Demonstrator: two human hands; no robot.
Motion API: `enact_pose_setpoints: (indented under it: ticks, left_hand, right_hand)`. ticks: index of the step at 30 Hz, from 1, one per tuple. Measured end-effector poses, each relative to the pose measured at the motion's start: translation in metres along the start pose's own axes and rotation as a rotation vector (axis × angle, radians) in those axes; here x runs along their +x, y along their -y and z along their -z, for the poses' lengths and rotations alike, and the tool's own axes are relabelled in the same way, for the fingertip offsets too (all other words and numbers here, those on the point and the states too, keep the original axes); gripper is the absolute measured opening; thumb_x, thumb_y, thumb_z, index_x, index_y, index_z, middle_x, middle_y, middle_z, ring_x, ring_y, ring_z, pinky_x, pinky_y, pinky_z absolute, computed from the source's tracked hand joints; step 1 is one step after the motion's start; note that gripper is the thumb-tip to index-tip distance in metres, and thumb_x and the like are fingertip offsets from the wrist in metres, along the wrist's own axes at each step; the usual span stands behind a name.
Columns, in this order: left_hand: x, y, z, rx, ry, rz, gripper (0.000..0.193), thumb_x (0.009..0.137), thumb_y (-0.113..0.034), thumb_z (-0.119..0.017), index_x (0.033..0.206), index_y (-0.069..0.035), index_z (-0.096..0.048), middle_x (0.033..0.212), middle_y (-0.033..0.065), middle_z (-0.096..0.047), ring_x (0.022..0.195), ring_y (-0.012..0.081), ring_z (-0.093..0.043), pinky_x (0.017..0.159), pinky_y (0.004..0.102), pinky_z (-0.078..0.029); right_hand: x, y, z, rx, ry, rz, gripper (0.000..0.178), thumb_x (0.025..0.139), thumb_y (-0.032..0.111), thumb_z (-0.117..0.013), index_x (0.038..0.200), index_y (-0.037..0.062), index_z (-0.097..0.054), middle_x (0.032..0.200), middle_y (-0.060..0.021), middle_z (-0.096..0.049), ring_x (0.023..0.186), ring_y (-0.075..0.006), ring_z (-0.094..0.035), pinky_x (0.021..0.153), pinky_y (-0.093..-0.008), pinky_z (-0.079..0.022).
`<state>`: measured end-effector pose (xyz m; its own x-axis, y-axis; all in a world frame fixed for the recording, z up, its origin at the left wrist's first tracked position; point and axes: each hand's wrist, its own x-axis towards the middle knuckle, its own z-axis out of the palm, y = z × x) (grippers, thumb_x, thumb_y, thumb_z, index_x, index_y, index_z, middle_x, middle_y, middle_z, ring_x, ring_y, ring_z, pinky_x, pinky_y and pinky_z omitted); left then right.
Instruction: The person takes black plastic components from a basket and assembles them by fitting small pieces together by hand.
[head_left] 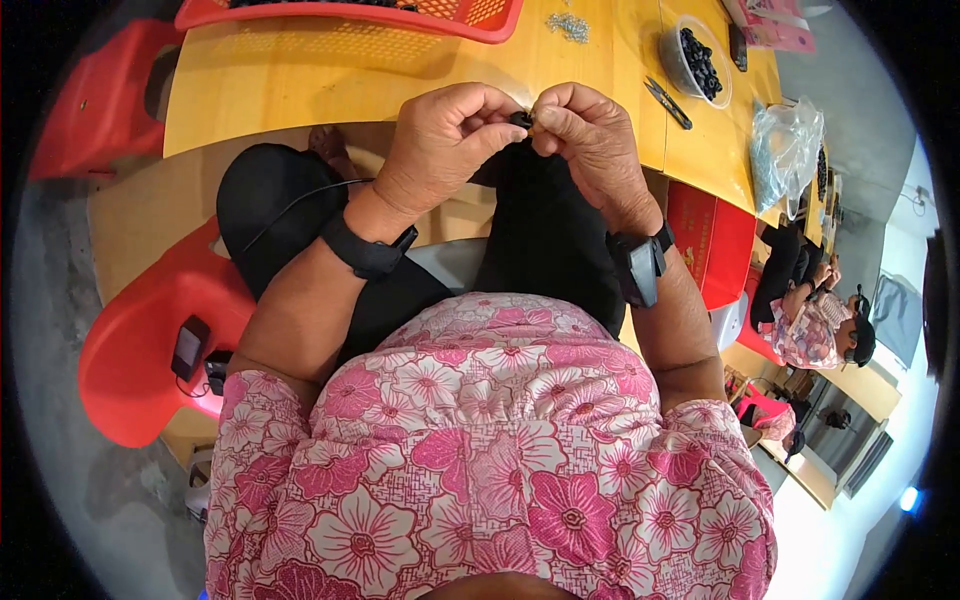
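Just over the table's near edge, my left hand [450, 140] pinches a small black piece [521, 119] between thumb and forefinger. My right hand [590, 135] meets it there, its thumb and forefinger pressed together at the piece's right side. Whatever tiny part the right fingertips grip is too small to make out. Beyond my hands, a little heap of small silvery parts [568, 27] lies on the yellow table [330, 85]. To the right stands a clear round tub [680, 52] filled with small black pieces [700, 65], with thread snips [668, 103] beside it.
A red plastic basket [465, 18] sits at the table's far left, with dark items inside. A clear plastic bag [785, 150] lies at the right edge. Red stools [150, 330] stand at the left. Another person [815, 320] sits farther off at the right.
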<state>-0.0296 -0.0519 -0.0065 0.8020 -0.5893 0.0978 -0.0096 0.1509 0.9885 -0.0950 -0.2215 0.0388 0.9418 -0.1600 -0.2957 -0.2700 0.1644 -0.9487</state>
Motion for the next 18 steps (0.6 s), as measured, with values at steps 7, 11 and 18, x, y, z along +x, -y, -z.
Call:
enact_pose_setpoints:
  ticks: [7,11,18]
  left_hand:
    - [0.009,-0.003,-0.005,0.258,0.049,-0.200,0.014,0.078,-0.005,-0.070,0.091,0.000,-0.063,0.076,0.0029,-0.062,0.065,0.0070,-0.060,0.052,0.0214,-0.050]
    - [0.014,-0.003,-0.011,0.289,0.060,-0.184,0.015,0.077,-0.006,-0.071,0.089,0.000,-0.064,0.077,0.0038,-0.063,0.066,0.0079,-0.061,0.057,0.0225,-0.049]
    - [0.016,0.003,-0.023,0.134,0.090,-0.104,0.014,0.082,-0.007,-0.067,0.094,-0.002,-0.064,0.073,0.0007,-0.060,0.059,0.0052,-0.057,0.043,0.0198,-0.051]
  right_hand:
    - [0.001,0.007,0.011,-0.021,0.033,-0.075,0.012,0.084,0.012,-0.066,0.088,0.0012,-0.062,0.071,-0.0015,-0.059,0.059,-0.0075,-0.050,0.054,-0.0190,-0.042]
    - [0.002,0.005,0.020,-0.015,0.022,-0.108,0.014,0.084,0.014,-0.068,0.086,0.0014,-0.062,0.070,-0.0010,-0.058,0.058,-0.0073,-0.049,0.052,-0.0190,-0.041]
    - [-0.001,-0.004,0.022,0.079,-0.014,-0.108,0.020,0.086,0.020,-0.066,0.089,0.0016,-0.061,0.071,-0.0005,-0.057,0.058,-0.0073,-0.049,0.053,-0.0198,-0.041]
